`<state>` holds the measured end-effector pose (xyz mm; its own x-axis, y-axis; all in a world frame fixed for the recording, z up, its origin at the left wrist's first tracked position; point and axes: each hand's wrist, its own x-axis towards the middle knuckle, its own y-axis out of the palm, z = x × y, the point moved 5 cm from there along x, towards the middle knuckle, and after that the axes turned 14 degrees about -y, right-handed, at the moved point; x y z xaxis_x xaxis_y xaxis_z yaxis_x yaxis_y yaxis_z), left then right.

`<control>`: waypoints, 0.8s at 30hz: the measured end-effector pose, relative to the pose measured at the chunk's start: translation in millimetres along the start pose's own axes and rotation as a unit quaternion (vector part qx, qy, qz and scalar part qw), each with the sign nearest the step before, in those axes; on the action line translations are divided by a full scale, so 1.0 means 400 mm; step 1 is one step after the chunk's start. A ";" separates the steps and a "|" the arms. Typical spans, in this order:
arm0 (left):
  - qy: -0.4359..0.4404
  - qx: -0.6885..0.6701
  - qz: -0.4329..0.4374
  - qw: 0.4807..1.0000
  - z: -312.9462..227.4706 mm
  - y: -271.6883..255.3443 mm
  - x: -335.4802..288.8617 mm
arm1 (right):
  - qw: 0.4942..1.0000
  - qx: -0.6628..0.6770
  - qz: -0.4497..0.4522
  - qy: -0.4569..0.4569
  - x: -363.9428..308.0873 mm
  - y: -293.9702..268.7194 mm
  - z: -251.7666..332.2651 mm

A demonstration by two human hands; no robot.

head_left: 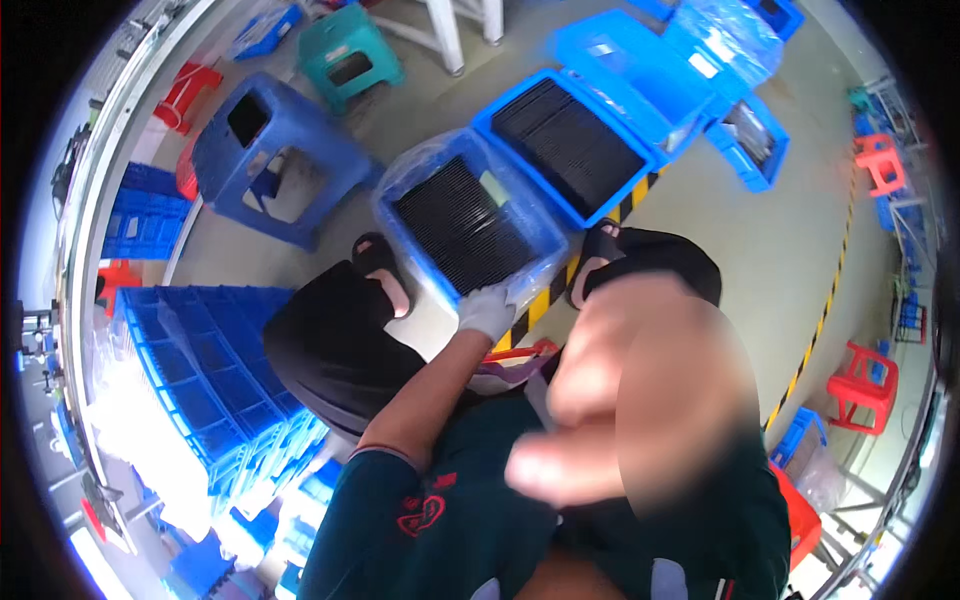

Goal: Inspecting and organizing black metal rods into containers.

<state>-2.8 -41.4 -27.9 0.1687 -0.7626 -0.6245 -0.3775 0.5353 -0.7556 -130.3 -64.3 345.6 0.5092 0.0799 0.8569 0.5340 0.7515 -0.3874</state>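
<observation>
Much of the grey floor [725, 215] is seen around a blue plastic-lined bin [535, 215], placed between the feet [395, 293], and an unlined bin [625, 193] just beyond it. In both, dark strips [455, 215] are held. The raised right hand [640, 390] is blurred, loosely bent, in the foreground; whether anything is pinched cannot be told. The gloved left hand [487, 311] is laid on the lined bin's near rim, its grip unclear.

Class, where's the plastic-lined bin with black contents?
The bin is above centre in the head view, left of a blue tray, the left hand at its edge.
</observation>
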 end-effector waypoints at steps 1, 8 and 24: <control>-0.031 0.035 0.008 0.999 0.016 -0.001 0.009 | 0.968 0.019 0.052 0.243 -0.009 -0.033 -0.036; -0.073 0.066 -0.055 0.994 0.084 -0.062 0.294 | 0.832 -0.313 -0.238 0.392 -0.257 -0.214 -0.274; -0.031 0.199 -0.165 0.966 0.104 0.026 0.584 | 0.772 -0.367 -0.053 0.515 -0.326 -0.233 -0.360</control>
<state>70.5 -199.0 -189.9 0.2789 -0.8989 -0.3379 0.0831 0.3732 -0.9240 -149.4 -239.2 220.8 0.5005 -0.8050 0.3185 0.6563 0.1129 -0.7461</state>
